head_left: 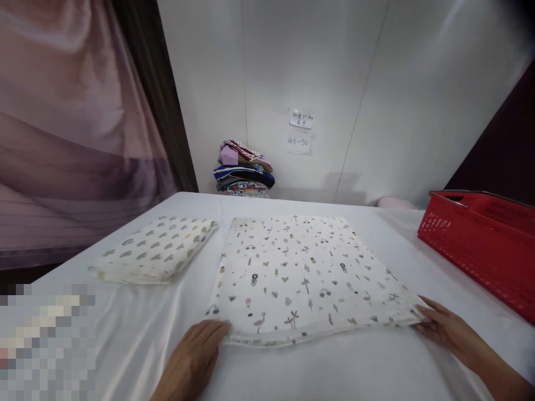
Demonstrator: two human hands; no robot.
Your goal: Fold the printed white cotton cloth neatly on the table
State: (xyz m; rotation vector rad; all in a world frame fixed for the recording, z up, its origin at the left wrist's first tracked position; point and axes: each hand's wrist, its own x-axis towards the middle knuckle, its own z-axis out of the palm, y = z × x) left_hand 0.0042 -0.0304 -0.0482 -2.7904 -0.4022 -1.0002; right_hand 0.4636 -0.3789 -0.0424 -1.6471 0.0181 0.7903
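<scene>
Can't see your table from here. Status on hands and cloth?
Left hand and right hand on near corners of the printed cloth, lying flat. Folded cloth to its left, red basket to its right, both apart from it.
</scene>
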